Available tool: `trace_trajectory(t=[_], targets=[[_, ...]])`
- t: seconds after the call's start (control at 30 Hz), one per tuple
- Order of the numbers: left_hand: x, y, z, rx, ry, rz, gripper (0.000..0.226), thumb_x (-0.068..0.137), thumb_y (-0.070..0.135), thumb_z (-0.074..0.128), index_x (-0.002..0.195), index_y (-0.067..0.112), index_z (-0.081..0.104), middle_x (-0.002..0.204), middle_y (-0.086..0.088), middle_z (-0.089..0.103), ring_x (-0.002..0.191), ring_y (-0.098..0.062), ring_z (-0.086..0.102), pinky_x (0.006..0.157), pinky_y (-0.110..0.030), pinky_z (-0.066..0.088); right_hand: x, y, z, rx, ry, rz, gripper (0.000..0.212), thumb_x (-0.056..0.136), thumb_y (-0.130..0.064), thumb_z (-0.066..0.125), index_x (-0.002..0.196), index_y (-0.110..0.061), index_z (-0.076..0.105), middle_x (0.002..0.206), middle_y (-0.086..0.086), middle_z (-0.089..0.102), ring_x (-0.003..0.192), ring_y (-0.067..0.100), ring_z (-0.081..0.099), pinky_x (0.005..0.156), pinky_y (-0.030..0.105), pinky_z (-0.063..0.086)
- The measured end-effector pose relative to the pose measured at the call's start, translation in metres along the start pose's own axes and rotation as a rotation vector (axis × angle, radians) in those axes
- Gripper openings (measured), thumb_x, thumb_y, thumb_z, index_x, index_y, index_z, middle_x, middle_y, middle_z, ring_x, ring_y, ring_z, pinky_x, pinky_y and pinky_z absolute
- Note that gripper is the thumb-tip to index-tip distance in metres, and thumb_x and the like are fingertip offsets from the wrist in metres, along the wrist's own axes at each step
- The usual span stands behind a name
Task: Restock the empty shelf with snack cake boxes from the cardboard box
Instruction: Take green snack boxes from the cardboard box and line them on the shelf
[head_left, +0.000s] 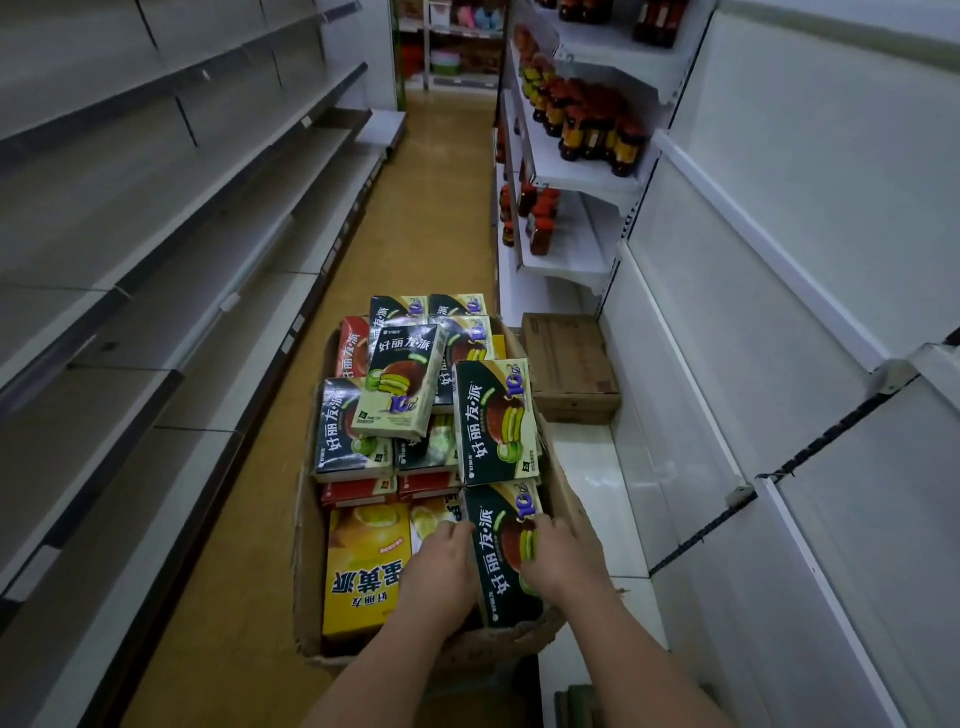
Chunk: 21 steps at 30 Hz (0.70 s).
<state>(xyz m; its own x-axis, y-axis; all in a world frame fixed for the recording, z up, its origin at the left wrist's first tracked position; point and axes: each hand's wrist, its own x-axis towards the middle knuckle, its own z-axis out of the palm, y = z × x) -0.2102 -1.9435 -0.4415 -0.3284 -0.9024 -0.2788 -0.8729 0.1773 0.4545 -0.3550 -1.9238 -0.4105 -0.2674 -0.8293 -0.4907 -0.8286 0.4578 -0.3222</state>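
Both hands are taking hold of one dark green box (506, 556) lying at the near right corner of the carton (306, 561), which is sitting on the aisle floor (415, 218). The left hand (441, 564) is curling its fingers over the box's left long edge; the right hand (558, 558) is gripping the right long edge, fingertips lying on the printed face. The box is still resting in the carton, not yet lifted clear.

More green boxes (496, 421) are lying piled loosely further back, with a yellow box (363, 566) beside the left hand and red ones underneath. The empty shelf (587, 493) is running just to the right of the carton, with a closed brown case (569, 358) on it further along.

The box is looking like thin printed card: probably light, fairly stiff along its edges, soft across the broad face, and a little slick. Holding it by the two long edges, as now, seems safest; squeezing the face could dent it.
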Motion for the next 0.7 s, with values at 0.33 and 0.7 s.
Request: trace_trajectory(t=[0.33,0.7], targets=[[0.019,0.012,0.039,-0.439,-0.057,-0.277,0.062,0.095,0.024,0.050,0.148,0.018,0.018,0.135,-0.005,0.053,0.118,-0.026,0.055,0.096,-0.038,0.047,0.018,0.007,0.016,0.109,-0.031,0.007,0.075,0.089,-0.025,0.058,0.149,-0.021,0.012,0.144,0.007,0.033,0.124,0.027,0.048,0.099,0.039,0.045],[0.004,0.008,0.016,-0.416,0.169,-0.377,0.064,0.099,0.019,0.043,0.151,0.023,0.005,0.139,-0.012,0.027,0.098,-0.027,0.054,0.072,-0.030,0.041,0.012,-0.022,0.012,0.151,-0.166,-0.105,0.072,0.085,-0.040,0.063,0.144,-0.020,0.024,0.135,0.009,0.047,0.123,0.028,0.049,0.101,0.034,0.042]])
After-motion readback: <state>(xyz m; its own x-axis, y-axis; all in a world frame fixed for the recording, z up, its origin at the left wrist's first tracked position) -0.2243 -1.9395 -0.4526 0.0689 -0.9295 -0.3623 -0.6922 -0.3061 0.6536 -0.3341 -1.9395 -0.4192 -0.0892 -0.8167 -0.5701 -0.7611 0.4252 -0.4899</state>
